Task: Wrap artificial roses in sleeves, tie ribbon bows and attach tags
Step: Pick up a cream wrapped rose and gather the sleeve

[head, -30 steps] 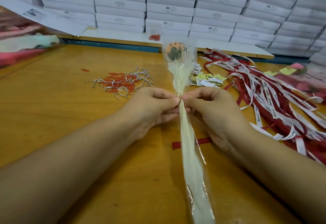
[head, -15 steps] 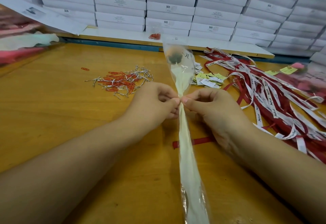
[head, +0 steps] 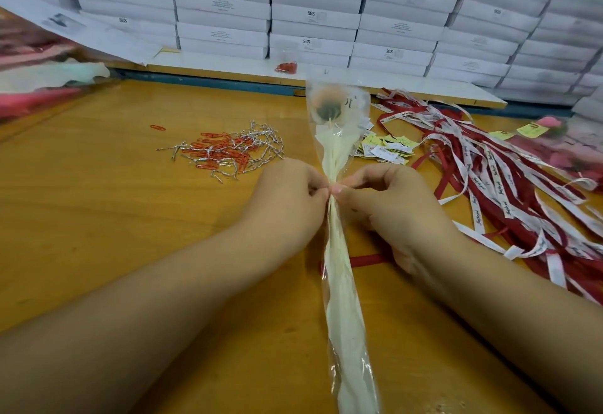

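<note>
The artificial rose [head: 327, 106] lay in its clear sleeve [head: 341, 302] down the middle of the table [head: 98, 224], long axis running from the near edge toward the far edge, bloom at the far end; the stem end ran out of view at the near edge. Both hands met at the sleeve's gathered neck, a little nearer than the bloom; the left hand [head: 287, 200] came in from the left and the right hand [head: 390, 206] from the right, fingers curled, thumb and forefinger tips of each pinching the plastic; whether a tie sat between them could not be told. The sleeve lay straight between the two hands, neither nearer than the other. A single red ribbon [head: 370, 259] lay crosswise under the sleeve, nearer than the pinch, its right end passing under the right hand; the bow would probably belong at that neck, so the ribbon would have to travel up the stem. A heap of red and white ribbons [head: 509, 185] lay toward the right edge, tags [head: 386, 150] beside the bloom, twist ties and paper clips [head: 228, 154] left of it; white boxes [head: 313, 18] stood stacked past the far edge.
</note>
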The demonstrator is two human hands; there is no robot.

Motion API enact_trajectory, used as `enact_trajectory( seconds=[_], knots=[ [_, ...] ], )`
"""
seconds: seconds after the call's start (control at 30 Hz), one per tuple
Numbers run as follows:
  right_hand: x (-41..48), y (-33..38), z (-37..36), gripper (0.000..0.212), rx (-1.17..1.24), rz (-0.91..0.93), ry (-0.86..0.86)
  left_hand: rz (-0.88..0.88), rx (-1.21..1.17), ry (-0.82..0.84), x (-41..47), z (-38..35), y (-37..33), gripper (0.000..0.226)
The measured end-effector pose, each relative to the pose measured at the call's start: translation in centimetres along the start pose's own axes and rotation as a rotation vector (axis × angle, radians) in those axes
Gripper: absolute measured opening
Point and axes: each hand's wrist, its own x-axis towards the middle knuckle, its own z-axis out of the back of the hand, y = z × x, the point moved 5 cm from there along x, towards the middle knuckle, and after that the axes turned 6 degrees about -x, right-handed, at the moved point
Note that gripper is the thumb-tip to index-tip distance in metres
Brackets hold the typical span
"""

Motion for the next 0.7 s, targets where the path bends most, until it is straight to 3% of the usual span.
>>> enact_trajectory(
  seconds=[0.3, 0.7],
  knots=[
    [0.1, -0.3, 0.2, 0.018, 0.019, -0.133, 0.023, -0.070, 0.019, -0.122, -0.8, -0.1, -0.5, 0.023],
    [-0.1, -0.1, 0.4, 0.014, -0.059, -0.181, 0.119, -0.111, 0.095, -0.029, -1.2, -0.6, -0.7, 0.028]
  ],
)
